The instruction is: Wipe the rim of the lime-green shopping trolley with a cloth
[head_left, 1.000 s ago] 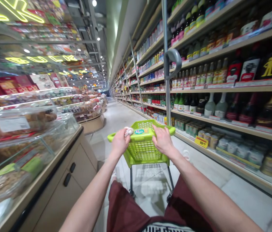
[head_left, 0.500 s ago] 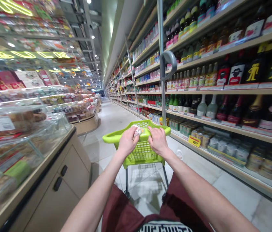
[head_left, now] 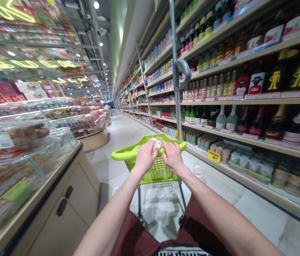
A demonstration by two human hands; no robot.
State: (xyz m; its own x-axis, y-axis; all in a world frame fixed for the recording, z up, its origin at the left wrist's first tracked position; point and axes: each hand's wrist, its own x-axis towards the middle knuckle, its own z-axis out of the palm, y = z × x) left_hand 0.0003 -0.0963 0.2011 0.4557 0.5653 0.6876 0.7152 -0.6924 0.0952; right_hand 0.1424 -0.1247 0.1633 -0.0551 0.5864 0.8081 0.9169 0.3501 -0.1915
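A lime-green shopping cart [head_left: 124, 153] with a perforated basket stands in front of my legs. My left hand [head_left: 146, 155] is closed on a crumpled white tissue [head_left: 157, 144] and presses it against the cart's handlebar. Close beside it, my right hand [head_left: 173, 156] wraps its fingers over the handlebar right of centre. Only a narrow gap separates the two hands. Part of the tissue is hidden behind the left fingers.
Shelves of bottles [head_left: 248, 121] and cans line the right side, with a metal post [head_left: 178, 110] in front. On the left runs a glass-topped display counter [head_left: 56, 170] of packaged food. The tiled aisle floor [head_left: 120, 122] stretches ahead between them.
My left hand has slid right along the handlebar with the tissue, closer to my right hand. The right hand stays on the bar. My shoe shows more beside the cart.
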